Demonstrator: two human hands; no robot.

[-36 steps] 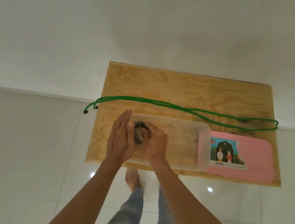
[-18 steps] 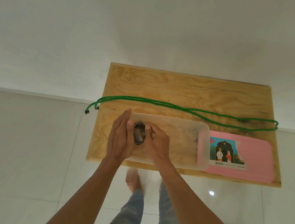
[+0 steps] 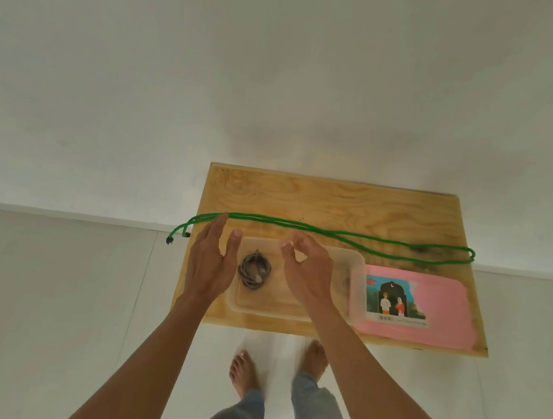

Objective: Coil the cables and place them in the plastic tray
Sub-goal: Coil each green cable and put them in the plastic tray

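Grey coil (image 3: pixel 254 271) in tray (image 3: pixel 356 280); hands seemingly empty.

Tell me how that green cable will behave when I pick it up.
Probably floppy: the green cable lies in long, loose doubled strands across the wooden board. One end already droops off the board's left edge, so it will likely sag and trail. It looks thin, probably light.

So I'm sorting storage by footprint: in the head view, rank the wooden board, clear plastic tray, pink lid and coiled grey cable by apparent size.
1. Wooden board
2. Clear plastic tray and pink lid: too alike to rank, hands cover part of the tray
3. Coiled grey cable
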